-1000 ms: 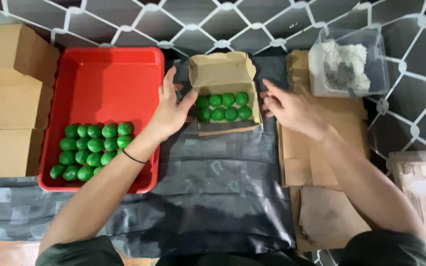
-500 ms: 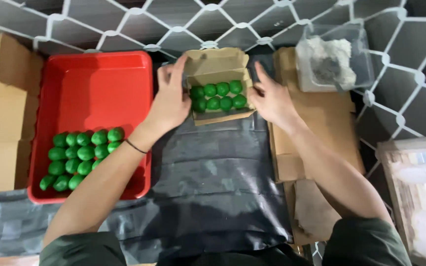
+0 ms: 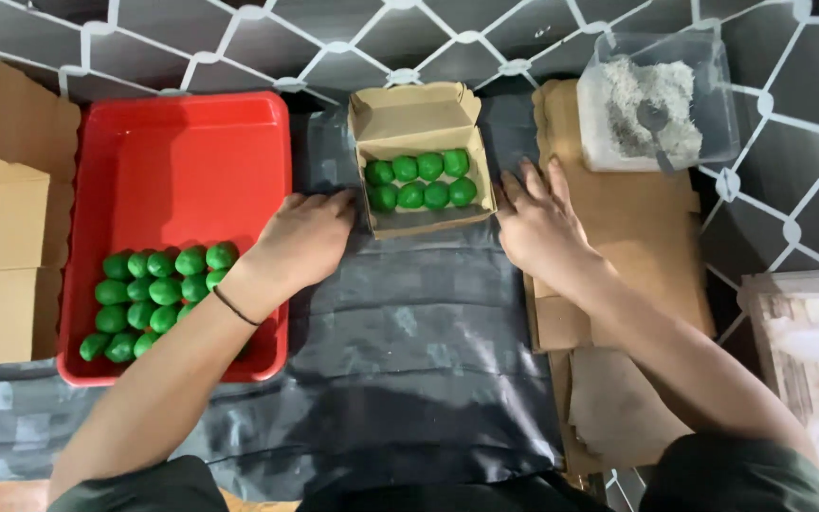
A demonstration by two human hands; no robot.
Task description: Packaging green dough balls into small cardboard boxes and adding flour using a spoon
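An open brown cardboard box [image 3: 426, 220] sits on dark grey cloth, its lid flap standing up at the back. Inside lie several green balls [image 3: 419, 180] in two rows. My left hand [image 3: 307, 237] rests flat on the cloth just left of the box, fingers spread, holding nothing. My right hand [image 3: 537, 223] lies flat just right of the box, fingers apart, over the edge of a stack of flat brown cardboard [image 3: 627, 237]. Neither hand touches the box.
A red tray [image 3: 182, 161] at left holds several more green balls [image 3: 154, 294] in its near corner. Closed cardboard boxes [image 3: 2, 209] stack at far left. A clear tub of pale powder with a scoop [image 3: 656, 100] stands at back right.
Both hands have let go of the box's sides and moved down onto the cloth and cardboard beside it. The view has shifted slightly.
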